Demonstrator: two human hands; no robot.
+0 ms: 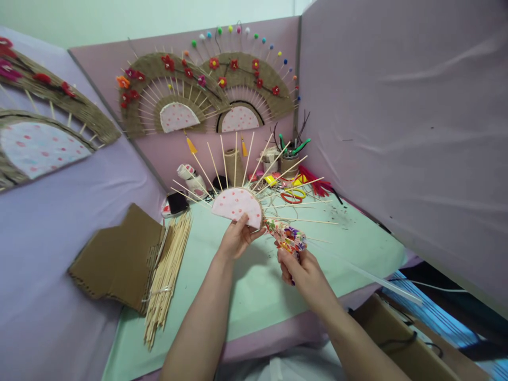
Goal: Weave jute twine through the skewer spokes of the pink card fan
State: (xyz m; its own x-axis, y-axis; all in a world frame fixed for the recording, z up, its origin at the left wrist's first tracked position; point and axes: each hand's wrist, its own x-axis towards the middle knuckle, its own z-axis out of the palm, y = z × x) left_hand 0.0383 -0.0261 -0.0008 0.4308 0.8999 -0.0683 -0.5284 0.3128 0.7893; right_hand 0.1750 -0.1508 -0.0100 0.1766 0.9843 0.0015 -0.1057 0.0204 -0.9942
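My left hand [237, 237] grips a pink-dotted white half-disc [237, 205] by its lower edge, thumb on the front. Thin wooden sticks [235, 161] fan out from the curved rim of this half-disc. In my right hand [296, 264] is a flower-patterned glue gun [291, 239], its nozzle end at the right corner of the half-disc. A long translucent glue stick [369, 275] seems to trail from the back of the gun. Whether the nozzle touches the rim cannot be made out.
A bundle of wooden sticks [166, 280] and a cardboard piece [119, 254] lie at left. At the back stand a twine spool [233, 166], red-handled scissors [291, 197] and a tool pot [289, 164]. Finished woven fans [254, 63] hang on the partition.
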